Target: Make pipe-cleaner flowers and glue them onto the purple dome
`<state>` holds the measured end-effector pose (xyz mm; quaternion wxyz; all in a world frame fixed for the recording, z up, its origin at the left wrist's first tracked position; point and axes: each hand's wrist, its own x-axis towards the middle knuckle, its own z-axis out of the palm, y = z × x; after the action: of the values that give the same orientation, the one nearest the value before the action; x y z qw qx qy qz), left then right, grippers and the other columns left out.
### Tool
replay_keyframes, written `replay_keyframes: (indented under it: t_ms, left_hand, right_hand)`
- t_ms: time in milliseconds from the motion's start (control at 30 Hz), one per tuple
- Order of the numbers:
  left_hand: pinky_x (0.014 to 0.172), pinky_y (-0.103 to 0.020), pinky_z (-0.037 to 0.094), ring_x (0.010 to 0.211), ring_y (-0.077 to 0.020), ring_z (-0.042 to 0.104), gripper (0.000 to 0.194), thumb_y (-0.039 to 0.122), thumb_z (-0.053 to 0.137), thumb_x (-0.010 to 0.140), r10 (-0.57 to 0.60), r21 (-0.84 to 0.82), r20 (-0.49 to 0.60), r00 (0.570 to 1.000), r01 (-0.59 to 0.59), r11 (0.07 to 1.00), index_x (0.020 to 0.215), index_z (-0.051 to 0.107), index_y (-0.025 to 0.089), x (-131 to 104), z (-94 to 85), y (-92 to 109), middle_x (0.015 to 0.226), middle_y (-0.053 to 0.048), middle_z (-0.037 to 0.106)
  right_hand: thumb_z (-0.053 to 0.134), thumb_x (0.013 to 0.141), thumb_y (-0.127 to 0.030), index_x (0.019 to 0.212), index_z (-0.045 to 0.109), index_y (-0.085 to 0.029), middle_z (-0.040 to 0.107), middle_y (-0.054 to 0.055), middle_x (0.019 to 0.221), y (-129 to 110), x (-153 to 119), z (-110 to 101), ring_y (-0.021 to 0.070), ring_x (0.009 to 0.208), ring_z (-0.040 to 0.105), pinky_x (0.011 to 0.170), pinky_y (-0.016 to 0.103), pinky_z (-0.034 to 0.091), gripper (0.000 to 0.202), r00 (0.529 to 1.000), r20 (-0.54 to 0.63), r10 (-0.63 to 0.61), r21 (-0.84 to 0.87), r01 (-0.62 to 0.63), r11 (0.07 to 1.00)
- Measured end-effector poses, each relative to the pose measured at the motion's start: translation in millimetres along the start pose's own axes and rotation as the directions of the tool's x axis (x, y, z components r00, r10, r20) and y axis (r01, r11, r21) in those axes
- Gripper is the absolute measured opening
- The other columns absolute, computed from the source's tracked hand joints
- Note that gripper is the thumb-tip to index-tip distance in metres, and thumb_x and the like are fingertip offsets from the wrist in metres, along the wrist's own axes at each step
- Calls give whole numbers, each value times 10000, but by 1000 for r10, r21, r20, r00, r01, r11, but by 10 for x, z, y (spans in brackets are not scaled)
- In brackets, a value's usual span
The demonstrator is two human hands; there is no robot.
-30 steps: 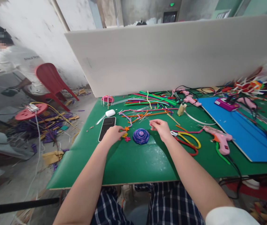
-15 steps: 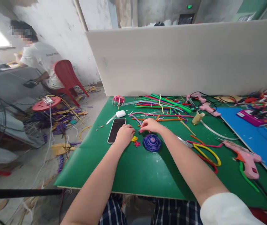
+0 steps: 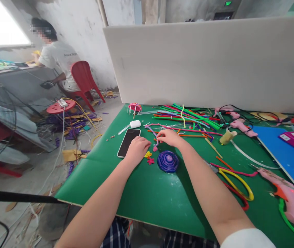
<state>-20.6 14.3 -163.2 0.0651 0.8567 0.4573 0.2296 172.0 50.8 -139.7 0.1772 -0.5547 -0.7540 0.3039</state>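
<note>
My right hand (image 3: 169, 137) is closed in a pinch at a bent lavender pipe cleaner (image 3: 151, 132). Beside it on the left, my left hand (image 3: 138, 148) has its fingers curled together over the edge of a smartphone (image 3: 125, 146); whatever its fingertips hold is hidden. Just below the fingers a small pink piece (image 3: 155, 148) shows. A yellow flower (image 3: 148, 154) and a pink flower (image 3: 150, 161) lie close to my left fingertips. Nearer to me, between my forearms, sits a coiled purple-and-blue dome (image 3: 168, 162).
Pipe cleaners (image 3: 188, 115) lie heaped at the back, near a white case (image 3: 135, 124). Scissors (image 3: 236, 184) and a pink glue gun (image 3: 283, 189) are on the right, by a blue board (image 3: 278, 144). A white partition (image 3: 203, 65) closes the back. A person (image 3: 59, 65) sits at far left.
The view has turned a little left. My hands have drawn slightly apart, and the small pink piece now shows below my right fingertips.
</note>
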Motion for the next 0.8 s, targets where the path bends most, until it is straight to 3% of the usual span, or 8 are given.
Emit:
replay_keyframes:
  t_ms: [200,467,633,800]
  left_hand:
    - [813,-350,426,898,-208,507,237,307,516,851,106,58,21,994,-107,993,1009,678,240,-50,74,152,966,-60,627]
    - [831,-373,431,930,-223,495,199,279,536,836,78,113,73,994,-86,990,938,702,242,-82,118,135,990,-66,597]
    - [843,-363,429,924,-215,498,188,249,531,836,41,108,45,998,-46,993,912,702,228,-81,107,104,960,-58,610]
    - [855,-358,426,934,-211,504,190,250,522,838,15,76,27,1000,-17,997,900,699,223,-80,110,79,952,-55,621]
  right_hand:
    - [539,756,-177,833,686,-234,695,-7,800,-66,-9,39,141,755,603,655,223,400,175,1000,14,-24,-118,25,993]
    - [600,737,-253,679,692,-196,692,44,762,-114,-3,79,175,750,605,642,246,388,122,999,17,33,-229,-28,973]
    - [604,742,-262,610,683,-164,674,67,651,-114,-10,32,185,676,613,607,259,412,182,997,-40,67,-135,-72,988]
    - [611,737,-235,752,708,-151,695,55,697,-34,-60,-167,144,569,619,490,218,458,129,991,-76,112,125,-102,987]
